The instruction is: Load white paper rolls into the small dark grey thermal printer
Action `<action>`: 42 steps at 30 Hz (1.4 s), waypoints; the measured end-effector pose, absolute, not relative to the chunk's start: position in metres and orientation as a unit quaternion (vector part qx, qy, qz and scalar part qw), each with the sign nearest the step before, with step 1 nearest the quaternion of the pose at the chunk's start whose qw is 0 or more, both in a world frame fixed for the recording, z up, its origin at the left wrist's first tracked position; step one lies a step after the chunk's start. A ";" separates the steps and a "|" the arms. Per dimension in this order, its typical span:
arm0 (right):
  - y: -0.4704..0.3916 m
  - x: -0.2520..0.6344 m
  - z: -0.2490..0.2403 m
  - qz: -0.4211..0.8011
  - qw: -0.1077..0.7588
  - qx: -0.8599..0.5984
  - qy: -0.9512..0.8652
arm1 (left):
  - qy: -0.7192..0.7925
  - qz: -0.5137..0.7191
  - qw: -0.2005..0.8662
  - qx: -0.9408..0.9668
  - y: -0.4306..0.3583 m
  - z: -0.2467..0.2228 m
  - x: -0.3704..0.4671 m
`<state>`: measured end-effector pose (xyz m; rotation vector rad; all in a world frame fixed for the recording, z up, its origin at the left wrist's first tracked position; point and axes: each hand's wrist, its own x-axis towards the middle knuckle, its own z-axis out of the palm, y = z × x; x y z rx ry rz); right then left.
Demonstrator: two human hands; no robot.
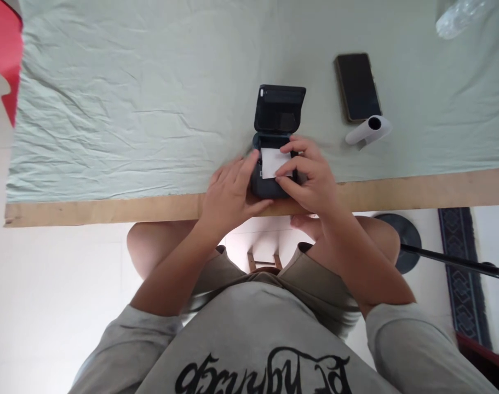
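Note:
A small dark device with a hinged lid [279,109] standing open, which looks like a portable receipt printer [269,190], rests at the table's front edge. A piece of white paper [271,161] lies over its opening. My left hand [228,194] steadies the printer, fingers along its left side and thumb at its front edge. Bent over the printer from the right, my right hand [310,175] has its thumb and index fingertip together on the paper's lower edge, while another finger touches the paper higher up. My right fingers hide part of the printer's right side.
Back right on the pale green cloth [150,98] lies a phone [358,87], with a curled white paper roll [368,131] at its near end. Clear plastic [458,19] sits at the far right corner. A wooden edge [109,212] borders the table. Below right is a stand's round base [397,232].

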<state>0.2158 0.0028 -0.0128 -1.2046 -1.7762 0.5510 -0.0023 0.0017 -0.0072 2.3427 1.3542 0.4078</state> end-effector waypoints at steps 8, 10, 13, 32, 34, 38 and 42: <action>-0.001 0.221 -0.016 0.216 0.470 -0.472 -0.714 | 0.446 0.116 0.179 0.869 -0.002 -0.005 -0.004; 0.003 0.226 -0.018 0.223 0.484 -0.503 -0.680 | 0.447 0.111 0.183 0.868 -0.002 -0.004 -0.003; 0.013 0.232 -0.025 0.262 0.489 -0.530 -0.641 | 0.448 0.106 0.180 0.869 -0.001 -0.004 -0.003; 0.031 0.228 -0.025 0.316 0.525 -0.515 -0.599 | 0.427 0.155 0.146 0.879 0.001 -0.016 -0.006; 0.032 0.228 -0.031 0.320 0.489 -0.524 -0.619 | 0.430 0.159 0.148 0.876 0.001 -0.015 -0.006; 0.033 0.230 -0.034 0.332 0.461 -0.527 -0.632 | 0.449 0.150 0.158 0.867 0.001 -0.012 -0.004; 0.034 0.231 -0.027 0.341 0.442 -0.524 -0.643 | 0.460 0.144 0.169 0.860 0.000 -0.008 -0.003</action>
